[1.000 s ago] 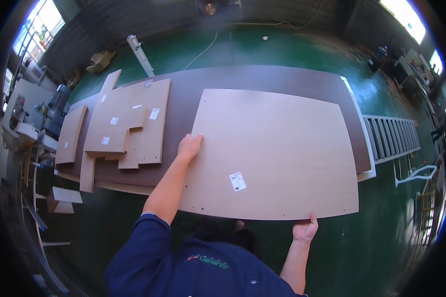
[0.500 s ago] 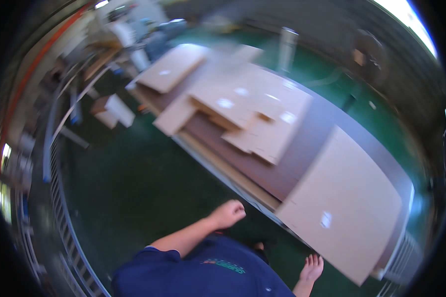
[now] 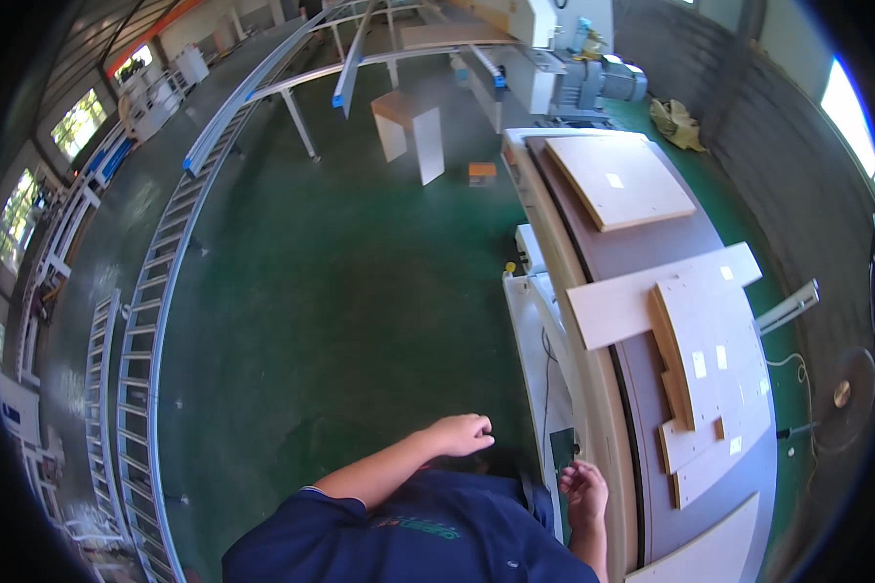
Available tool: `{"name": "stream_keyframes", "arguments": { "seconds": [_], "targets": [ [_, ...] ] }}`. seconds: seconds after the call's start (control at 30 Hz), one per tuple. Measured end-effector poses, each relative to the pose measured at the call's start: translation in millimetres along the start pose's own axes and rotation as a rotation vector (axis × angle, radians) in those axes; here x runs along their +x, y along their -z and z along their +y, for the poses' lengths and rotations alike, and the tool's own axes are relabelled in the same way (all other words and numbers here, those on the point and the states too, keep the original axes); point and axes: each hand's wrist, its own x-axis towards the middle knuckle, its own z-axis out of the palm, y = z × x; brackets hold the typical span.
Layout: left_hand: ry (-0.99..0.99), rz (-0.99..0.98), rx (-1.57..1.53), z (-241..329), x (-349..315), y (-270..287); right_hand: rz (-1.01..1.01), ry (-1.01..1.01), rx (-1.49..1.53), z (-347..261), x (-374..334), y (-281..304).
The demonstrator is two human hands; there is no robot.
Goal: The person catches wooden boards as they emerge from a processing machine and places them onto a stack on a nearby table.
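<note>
Green floor point(image 3: 331, 321) stretches ahead of my empty, loosely curled left hand point(image 3: 460, 436) and right hand point(image 3: 585, 492), and bumping the jutting board point(image 3: 611, 316) could shift the stacked panels point(image 3: 692, 321).

Flat light-wood panels, all lying face up on the desk point(image 3: 642, 245). Near end, right side: large panel point(image 3: 715, 552), pale, cut off by the lower border of the view; one corner points to the right edge. Mid-length, toward right edge: panel stack point(image 3: 705, 325), layers offset, lower-left outline stepped, several white labels point(image 3: 699, 364) on top. Narrow panel point(image 3: 608, 316): crosswise from left edge to right edge, partly under stack. Far end: four-sided panel point(image 3: 642, 194), one white label; layer count unclear.
</note>
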Motion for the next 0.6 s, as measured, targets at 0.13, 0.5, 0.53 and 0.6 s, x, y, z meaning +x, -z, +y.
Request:
{"name": "stream_keyframes", "arguments": {
  "seconds": [0.13,0.5,0.53,0.6],
  "targets": [
    [0.116,0.179,-0.175,-77,24,80,-0.12,-0.031,-0.041,-36,78,-84],
    [0.829,0.497,-0.365,-313,14,159,-0.524,-0.076,-0.272,-123,283,-428],
    [0.858,0.502,-0.477,-336,19,158,-0.526,-0.079,-0.275,-134,295,-457],
    [0.931,0.497,-0.737,-329,46,185,-0.618,0.025,-0.309,-156,326,-498]
  ]
}}
